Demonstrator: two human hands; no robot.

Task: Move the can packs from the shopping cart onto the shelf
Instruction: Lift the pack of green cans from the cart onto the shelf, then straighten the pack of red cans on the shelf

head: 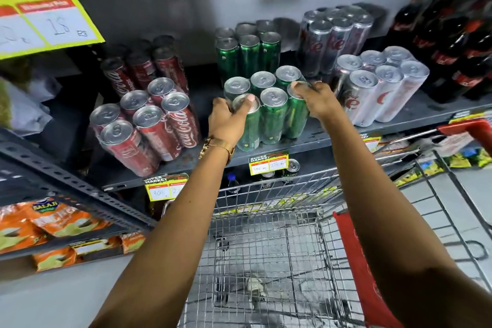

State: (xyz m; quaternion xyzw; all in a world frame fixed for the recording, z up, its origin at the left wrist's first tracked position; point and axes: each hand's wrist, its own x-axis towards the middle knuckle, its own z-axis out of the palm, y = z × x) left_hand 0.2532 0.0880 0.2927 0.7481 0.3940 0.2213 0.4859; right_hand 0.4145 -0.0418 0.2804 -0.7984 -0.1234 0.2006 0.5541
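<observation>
A shrink-wrapped pack of green cans [271,112] stands on the grey metal shelf [332,136], near its front edge. My left hand [229,120] grips the pack's front left can, thumb over the top. My right hand [316,100] holds the pack's right side, fingers on the top of the right-hand can. Behind it stands another green pack [249,52]. The wire shopping cart [266,247] sits below my arms, and I see no can packs inside it.
Red cola can packs [149,125] lean at the left of the shelf. Silver can packs [380,85] stand at the right, with dark cola bottles [452,53] beyond. Price tags [269,164] hang off the shelf edge. Orange snack bags [53,224] fill a lower left shelf.
</observation>
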